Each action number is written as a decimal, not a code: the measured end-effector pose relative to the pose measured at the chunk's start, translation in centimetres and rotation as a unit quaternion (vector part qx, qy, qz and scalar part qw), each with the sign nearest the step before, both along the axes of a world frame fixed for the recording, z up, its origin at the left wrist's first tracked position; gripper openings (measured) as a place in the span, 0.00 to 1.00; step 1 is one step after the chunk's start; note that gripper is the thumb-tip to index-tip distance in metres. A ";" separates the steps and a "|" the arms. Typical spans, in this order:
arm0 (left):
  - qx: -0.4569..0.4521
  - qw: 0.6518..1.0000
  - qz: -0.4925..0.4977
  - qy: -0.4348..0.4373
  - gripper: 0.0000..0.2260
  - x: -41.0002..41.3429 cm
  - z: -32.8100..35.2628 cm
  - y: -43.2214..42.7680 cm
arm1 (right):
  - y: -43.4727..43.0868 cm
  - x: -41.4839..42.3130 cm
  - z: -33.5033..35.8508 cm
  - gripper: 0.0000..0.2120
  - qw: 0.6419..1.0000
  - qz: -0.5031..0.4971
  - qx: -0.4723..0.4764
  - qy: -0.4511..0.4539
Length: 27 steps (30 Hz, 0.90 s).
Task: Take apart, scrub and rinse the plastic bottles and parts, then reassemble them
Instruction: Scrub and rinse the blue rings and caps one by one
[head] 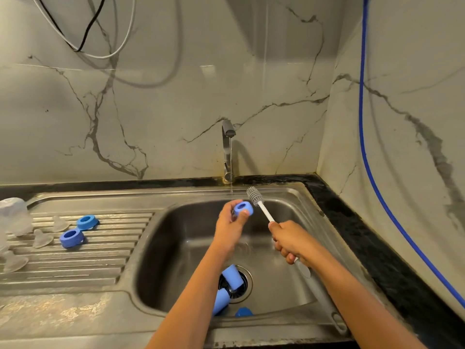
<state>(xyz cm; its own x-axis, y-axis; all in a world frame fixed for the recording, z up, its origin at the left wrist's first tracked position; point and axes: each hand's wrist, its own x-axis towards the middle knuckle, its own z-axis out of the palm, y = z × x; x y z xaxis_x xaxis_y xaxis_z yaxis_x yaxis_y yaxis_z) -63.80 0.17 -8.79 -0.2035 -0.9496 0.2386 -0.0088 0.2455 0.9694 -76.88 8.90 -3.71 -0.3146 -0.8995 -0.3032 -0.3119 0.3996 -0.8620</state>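
My left hand (230,226) holds a blue bottle ring (243,208) over the sink basin, just under the thin stream from the tap (228,149). My right hand (289,241) grips the white handle of a grey bottle brush (254,196), whose bristle head sits right beside the ring. Two blue caps (232,277) (221,302) lie on the drain at the basin bottom, and another blue part (243,312) lies near the front wall. On the drainboard lie two more blue rings (87,222) (71,238) and clear teats (42,238).
A clear plastic bottle (13,216) stands upside down at the left edge of the ribbed drainboard (100,258). A blue hose (363,122) runs down the right wall, and cables hang at the upper left. A dark counter edge (352,222) borders the sink.
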 end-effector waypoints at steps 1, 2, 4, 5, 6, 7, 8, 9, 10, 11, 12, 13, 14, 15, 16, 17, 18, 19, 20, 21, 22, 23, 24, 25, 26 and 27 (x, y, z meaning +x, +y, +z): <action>0.044 0.998 0.033 0.026 0.11 -0.1 0.0 -0.8 | -0.1 -0.2 -0.1 0.16 1.000 -0.008 -0.005 0.010; 0.090 0.993 0.055 0.052 0.11 -0.1 0.1 -1.7 | -0.2 -0.4 -0.3 0.16 1.000 -0.015 -0.009 0.021; 0.167 0.980 0.074 0.076 0.13 -0.2 0.7 -3.7 | -0.3 -0.6 -0.6 0.16 0.999 -0.021 -0.012 0.043; 0.197 0.973 0.078 0.086 0.15 -0.3 1.1 -4.7 | -0.4 -0.6 -0.7 0.16 0.998 -0.020 -0.011 0.058; 0.226 0.965 0.083 0.107 0.16 -0.4 1.6 -5.5 | -0.5 -0.5 -0.8 0.17 0.997 -0.020 -0.008 0.071; 0.253 0.954 0.087 0.134 0.16 -0.4 2.1 -6.3 | -0.5 -0.5 -0.9 0.18 0.997 -0.018 -0.005 0.081; 0.275 0.944 0.088 0.159 0.15 -0.4 2.8 -6.9 | -0.5 -0.5 -1.0 0.18 0.996 -0.016 -0.004 0.088; 0.295 0.935 0.084 0.177 0.14 -0.5 3.3 -7.5 | -0.5 -0.4 -1.1 0.18 0.995 -0.013 -0.005 0.096; 0.308 0.929 0.073 0.191 0.14 -0.6 3.9 -7.9 | -0.6 -0.5 -1.1 0.18 0.994 -0.013 -0.006 0.104; 0.314 0.925 0.055 0.204 0.16 -0.9 4.2 -8.4 | -0.7 -0.7 -1.2 0.18 0.994 -0.016 -0.007 0.110; 0.317 0.922 0.038 0.218 0.17 -1.0 4.5 -8.7 | -0.7 -0.8 -1.3 0.18 0.993 -0.018 -0.009 0.115; 0.321 0.917 0.023 0.235 0.18 -1.2 4.8 -8.8 | -0.8 -1.0 -1.4 0.18 0.993 -0.018 -0.012 0.120; 0.327 0.909 0.013 0.259 0.18 -1.3 5.0 -8.9 | -0.9 -1.1 -1.5 0.17 0.992 -0.016 -0.015 0.127; 0.337 0.896 0.008 0.289 0.18 -1.3 5.0 -9.0 | -1.0 -1.3 -1.6 0.17 0.990 -0.013 -0.017 0.136; 0.350 0.879 0.004 0.325 0.17 -1.3 4.9 -9.2 | -0.9 -1.3 -1.7 0.17 0.989 -0.010 -0.019 0.144; 0.362 0.861 -0.001 0.356 0.18 -1.2 4.8 -9.3 | -0.9 -1.3 -1.7 0.17 0.989 -0.007 -0.019 0.148; 0.375 0.848 -0.006 0.375 0.18 -1.1 4.6 -9.3 | -0.9 -1.2 -1.7 0.17 0.989 -0.005 -0.018 0.150; 0.386 0.842 -0.011 0.378 0.19 -1.0 4.4 -9.1 | -0.9 -1.2 -1.7 0.17 0.988 -0.003 -0.016 0.152; 0.398 0.840 -0.017 0.368 0.20 -0.9 4.1 -8.9 | -0.9 -1.1 -1.7 0.17 0.988 -0.001 -0.012 0.155; 0.409 0.842 -0.020 0.350 0.21 -0.8 3.9 -8.8 | -0.9 -1.0 -1.7 0.17 0.987 0.001 -0.010 0.159; 0.415 0.848 -0.020 0.328 0.22 -0.6 3.7 -8.7 | -0.9 -1.0 -1.6 0.17 0.987 0.004 -0.009 0.163; 0.417 0.855 -0.019 0.307 0.23 -0.5 3.6 -8.6 | -0.8 -0.9 -1.6 0.17 0.985 0.010 -0.008 0.170; 0.417 0.860 -0.017 0.295 0.24 -0.3 3.5 -8.5 | -0.7 -0.9 -1.5 0.17 0.982 0.019 -0.008 0.186; 0.417 0.862 -0.013 0.289 0.24 -0.2 3.4 -8.4 | -0.7 -0.8 -1.5 0.18 0.976 0.033 -0.011 0.213; 0.417 0.862 -0.010 0.287 0.25 -0.1 3.3 -8.5 | -0.7 -0.8 -1.5 0.18 0.968 0.047 -0.015 0.247; 0.417 0.862 -0.006 0.288 0.24 0.0 3.3 -8.4 | -0.8 -0.9 -1.5 0.20 0.958 0.057 -0.020 0.282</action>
<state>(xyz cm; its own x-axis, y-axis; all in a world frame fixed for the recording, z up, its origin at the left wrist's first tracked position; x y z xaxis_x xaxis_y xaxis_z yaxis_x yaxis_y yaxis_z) -63.79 -8.24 -5.52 -0.2908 -0.8380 -0.4618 0.5309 -0.5429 0.6508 -77.74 8.12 -5.24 -0.3170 -0.9452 -0.0787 -0.7718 0.3053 -0.5578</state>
